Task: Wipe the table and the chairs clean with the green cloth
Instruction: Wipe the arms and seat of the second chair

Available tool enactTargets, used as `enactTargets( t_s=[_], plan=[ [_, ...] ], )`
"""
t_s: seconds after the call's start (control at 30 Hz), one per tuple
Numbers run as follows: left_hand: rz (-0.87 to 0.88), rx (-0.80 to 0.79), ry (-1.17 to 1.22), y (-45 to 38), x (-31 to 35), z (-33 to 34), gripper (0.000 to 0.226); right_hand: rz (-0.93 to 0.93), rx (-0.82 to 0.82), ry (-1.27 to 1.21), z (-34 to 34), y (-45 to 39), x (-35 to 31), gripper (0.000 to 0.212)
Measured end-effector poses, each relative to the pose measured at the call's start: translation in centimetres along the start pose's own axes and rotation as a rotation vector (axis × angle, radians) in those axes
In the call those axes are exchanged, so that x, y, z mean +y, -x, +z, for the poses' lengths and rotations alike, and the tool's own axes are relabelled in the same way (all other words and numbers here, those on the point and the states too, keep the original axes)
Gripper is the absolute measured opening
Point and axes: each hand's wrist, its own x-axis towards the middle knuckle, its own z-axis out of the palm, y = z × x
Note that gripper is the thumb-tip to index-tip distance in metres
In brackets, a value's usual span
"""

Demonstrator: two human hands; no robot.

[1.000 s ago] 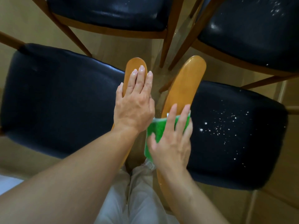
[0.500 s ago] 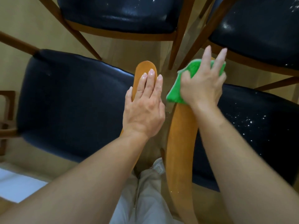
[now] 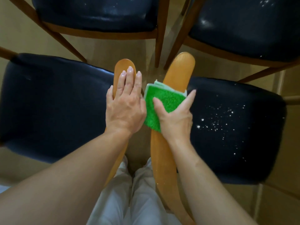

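- the left hand (image 3: 125,108) lies flat along the top of the left chair's wooden backrest (image 3: 125,69), fingers straight and close together, pointing away from the person, nails toward the rounded end of the rail; it grasps nothing, only rests there.
- the left forearm comes in from the lower left corner, wrist nearly straight.
- the right hand (image 3: 176,117) holds the green cloth (image 3: 162,101) wrapped over the right chair's wooden backrest (image 3: 180,70); the thumb presses on the cloth's near face and the fingers reach round the far side of the rail, one fingertip showing by the cloth's upper right corner.
- the cloth is folded, a paler edge showing at its top, and sits about midway along the curved rail, with bare wood above it and below the wrist.
- the two hands are just beside each other, the left knuckles touching or nearly touching the cloth's left edge; i cannot tell which.
- the right chair's dark seat (image 3: 235,127) carries a scatter of white specks.
- the left chair's dark seat (image 3: 53,108) lies under the left arm.
- two more dark-seated chairs (image 3: 97,15) stand beyond, facing these.
- pale trousers (image 3: 129,200) show between the forearms.
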Motion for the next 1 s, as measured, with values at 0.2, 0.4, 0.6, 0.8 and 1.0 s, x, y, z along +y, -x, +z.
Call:
enactTargets(
  t_s=[0.2,0.4,0.6,0.8,1.0],
  plan=[
    [-0.014,-0.025,-0.024,0.1,0.1,-0.1,0.060,0.033,-0.036,-0.027,0.1,-0.9,0.0,0.109],
    [-0.018,-0.009,-0.026,0.3,0.1,0.1,0.060,0.025,0.107,-0.175,-1.1,-10.1,-4.5,0.092],
    [-0.009,-0.001,-0.025,0.3,0.0,0.2,0.059,-0.062,0.143,-0.112,-1.2,-10.3,-4.2,0.075],
    [-0.008,-0.024,-0.005,0.2,0.0,0.0,0.060,-0.077,-0.012,-0.040,-0.2,-1.0,0.0,0.104],
    [0.014,0.014,0.000,0.0,-0.3,0.3,0.059,-0.005,-0.096,0.180,-0.1,9.2,5.1,0.109]
  ],
)
